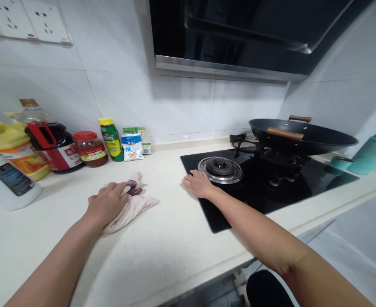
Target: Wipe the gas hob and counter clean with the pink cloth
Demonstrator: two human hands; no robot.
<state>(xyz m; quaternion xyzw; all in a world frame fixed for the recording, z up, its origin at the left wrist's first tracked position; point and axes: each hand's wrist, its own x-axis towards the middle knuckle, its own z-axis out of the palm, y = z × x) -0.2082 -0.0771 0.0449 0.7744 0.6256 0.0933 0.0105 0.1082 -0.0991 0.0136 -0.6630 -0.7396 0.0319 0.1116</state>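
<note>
My left hand [106, 202] is closed over a crumpled pale pink cloth [135, 209] and presses it against the white countertop [165, 238]. A dark purple patch [134, 187] shows at the cloth beside my fingertips; whether it is a print or something separate I cannot tell. Over the left edge of the black glass gas hob [213, 209] lies my right hand [198, 183], palm down and holding nothing. Its fingers are extended, close to the front left of the bare burner [220, 167].
Along the wall at left stand a white bottle [24, 200], a yellow jug [2, 136], a dark sauce bottle [60, 147], a red-lidded jar [90, 149], a green bottle [113, 143] and a small packet [132, 147]. A black wok [322, 136] sits on the right burner, near a teal bottle [371, 153]. A range hood [226, 34] hangs above.
</note>
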